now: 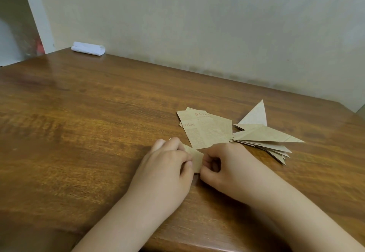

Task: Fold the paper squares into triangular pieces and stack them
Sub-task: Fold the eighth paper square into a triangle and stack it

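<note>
Left hand (169, 158) and right hand (223, 165) pinch one half-folded piece (196, 160). Right: triangle stack (264, 136) built (several deep). Flat squares (205, 129) remain unfolded.

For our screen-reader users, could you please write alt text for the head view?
Two hands, left hand and right hand, pinch a small brown paper piece on a wooden table, beside flat printed squares and stacked folded triangles.

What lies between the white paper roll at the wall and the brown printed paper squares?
Only bare wooden table lies between white paper roll and brown printed paper squares, as the head view shows.
</note>
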Action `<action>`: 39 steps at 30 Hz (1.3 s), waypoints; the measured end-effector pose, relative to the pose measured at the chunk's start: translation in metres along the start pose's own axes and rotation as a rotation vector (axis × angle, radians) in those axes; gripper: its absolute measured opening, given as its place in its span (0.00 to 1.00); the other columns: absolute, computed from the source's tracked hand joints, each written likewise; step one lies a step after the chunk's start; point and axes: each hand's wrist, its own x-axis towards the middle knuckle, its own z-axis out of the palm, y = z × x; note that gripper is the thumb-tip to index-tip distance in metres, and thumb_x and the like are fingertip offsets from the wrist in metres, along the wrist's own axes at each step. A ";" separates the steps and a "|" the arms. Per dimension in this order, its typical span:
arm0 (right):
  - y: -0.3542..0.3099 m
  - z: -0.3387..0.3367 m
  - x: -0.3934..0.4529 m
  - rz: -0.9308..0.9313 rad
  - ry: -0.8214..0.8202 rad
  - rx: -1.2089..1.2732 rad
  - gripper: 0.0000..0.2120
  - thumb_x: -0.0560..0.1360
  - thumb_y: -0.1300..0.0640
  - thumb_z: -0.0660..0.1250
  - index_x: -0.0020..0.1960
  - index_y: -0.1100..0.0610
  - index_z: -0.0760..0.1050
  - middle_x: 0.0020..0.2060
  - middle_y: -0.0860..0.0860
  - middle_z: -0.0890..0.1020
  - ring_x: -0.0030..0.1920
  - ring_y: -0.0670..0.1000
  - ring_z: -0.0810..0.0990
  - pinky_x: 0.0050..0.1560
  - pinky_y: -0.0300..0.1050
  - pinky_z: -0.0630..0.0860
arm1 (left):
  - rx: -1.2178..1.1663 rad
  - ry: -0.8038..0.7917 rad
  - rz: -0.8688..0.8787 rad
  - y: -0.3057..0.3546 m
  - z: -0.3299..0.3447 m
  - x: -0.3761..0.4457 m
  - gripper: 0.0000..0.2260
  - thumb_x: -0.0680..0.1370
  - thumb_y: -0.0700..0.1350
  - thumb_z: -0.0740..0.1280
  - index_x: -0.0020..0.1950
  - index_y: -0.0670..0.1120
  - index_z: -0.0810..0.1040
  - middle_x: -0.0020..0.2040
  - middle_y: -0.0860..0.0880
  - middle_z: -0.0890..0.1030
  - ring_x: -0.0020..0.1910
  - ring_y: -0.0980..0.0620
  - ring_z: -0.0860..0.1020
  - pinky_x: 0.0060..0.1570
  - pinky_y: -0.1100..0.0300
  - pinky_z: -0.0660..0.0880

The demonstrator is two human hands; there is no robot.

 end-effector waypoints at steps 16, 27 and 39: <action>0.028 -0.014 -0.007 0.215 0.033 0.010 0.10 0.71 0.52 0.66 0.32 0.51 0.72 0.26 0.44 0.73 0.27 0.41 0.71 0.26 0.30 0.67 | -0.007 -0.001 -0.002 -0.001 0.002 0.001 0.11 0.79 0.48 0.59 0.55 0.53 0.81 0.47 0.61 0.72 0.50 0.63 0.63 0.53 0.66 0.67; 0.038 -0.030 -0.010 0.265 0.028 -0.031 0.07 0.73 0.53 0.66 0.37 0.54 0.76 0.31 0.46 0.75 0.31 0.44 0.71 0.30 0.35 0.67 | -0.018 -0.011 0.008 -0.002 0.001 0.002 0.11 0.79 0.48 0.60 0.56 0.53 0.81 0.45 0.61 0.72 0.49 0.62 0.64 0.52 0.68 0.66; 0.013 0.013 -0.002 -0.091 0.132 0.197 0.04 0.71 0.55 0.67 0.37 0.50 0.74 0.33 0.46 0.75 0.38 0.43 0.72 0.38 0.34 0.69 | 0.187 0.007 -0.046 0.016 0.001 0.002 0.08 0.76 0.54 0.59 0.47 0.52 0.75 0.45 0.57 0.69 0.47 0.58 0.64 0.47 0.63 0.66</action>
